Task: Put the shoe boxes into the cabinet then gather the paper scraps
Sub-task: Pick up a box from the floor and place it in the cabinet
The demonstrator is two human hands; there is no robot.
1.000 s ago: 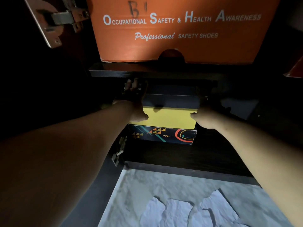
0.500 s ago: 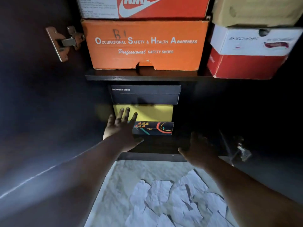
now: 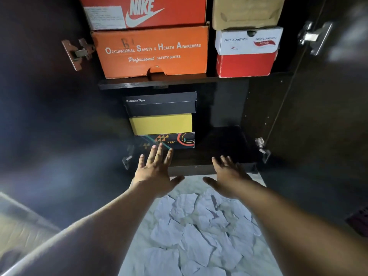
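Three shoe boxes are stacked on the cabinet's bottom shelf: a black Onitsuka Tiger box on top, a yellow box under it, a dark patterned box at the bottom. My left hand hovers open, fingers spread, just in front of the patterned box. My right hand is open over the cabinet's front edge, holding nothing. Several white paper scraps lie on the pale floor below both hands.
The upper shelf holds an orange safety-shoes box, a red Nike box, a white and red Skechers box and a tan box. Both cabinet doors stand open, with hinges at the sides. Bottom shelf right half holds nothing.
Both hands have let go of the yellow box and drawn back out of the cabinet toward me. The view has pulled back and now shows more floor and scraps.
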